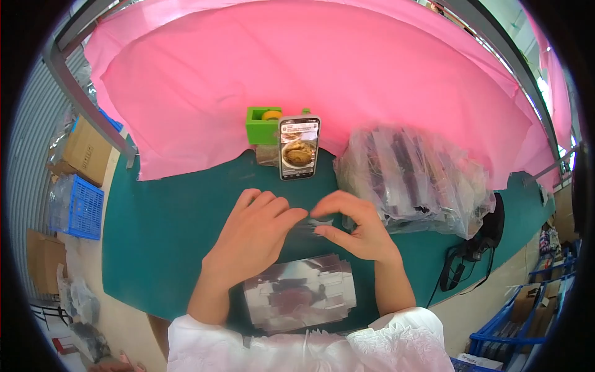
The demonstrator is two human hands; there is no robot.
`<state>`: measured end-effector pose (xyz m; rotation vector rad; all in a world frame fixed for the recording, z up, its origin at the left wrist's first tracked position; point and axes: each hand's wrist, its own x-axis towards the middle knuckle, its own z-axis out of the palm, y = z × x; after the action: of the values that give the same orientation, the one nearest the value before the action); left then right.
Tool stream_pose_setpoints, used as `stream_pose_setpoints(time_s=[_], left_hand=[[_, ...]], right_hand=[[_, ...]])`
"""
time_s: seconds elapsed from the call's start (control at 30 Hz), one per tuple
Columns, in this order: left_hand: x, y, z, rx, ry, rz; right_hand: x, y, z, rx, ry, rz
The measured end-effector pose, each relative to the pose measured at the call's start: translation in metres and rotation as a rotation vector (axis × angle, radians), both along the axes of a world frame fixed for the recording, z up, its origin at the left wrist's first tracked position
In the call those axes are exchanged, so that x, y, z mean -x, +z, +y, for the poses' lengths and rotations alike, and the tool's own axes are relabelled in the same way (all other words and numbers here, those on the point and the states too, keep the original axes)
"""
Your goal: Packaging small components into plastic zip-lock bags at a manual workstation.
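Frame centre: left hand (257, 226) and right hand (356, 226) pinch one small clear packet (313, 224) between fingertips above green table (161, 229). Foil stack (300, 299) at near edge; open mat lower left.

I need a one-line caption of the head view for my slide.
Both hands, left hand and right hand, pinch a small clear packet over a green table.

Glossy clear plastic sleeve (313, 224), matt green mat (167, 235)
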<state>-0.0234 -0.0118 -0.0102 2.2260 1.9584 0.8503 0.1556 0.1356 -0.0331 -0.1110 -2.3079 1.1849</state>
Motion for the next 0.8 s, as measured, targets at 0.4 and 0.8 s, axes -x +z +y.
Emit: stream_pose_setpoints(time_s=[0.4, 0.8], left_hand=[[-0.032, -0.003, 0.012, -0.174, 0.037, 0.037], [-0.035, -0.011, 0.015, -0.054, 0.091, 0.047]], right_hand=[[-0.021, 0.002, 0.007, 0.632, 0.111, -0.035], [-0.02, 0.013, 0.003, -0.055, -0.092, 0.005]])
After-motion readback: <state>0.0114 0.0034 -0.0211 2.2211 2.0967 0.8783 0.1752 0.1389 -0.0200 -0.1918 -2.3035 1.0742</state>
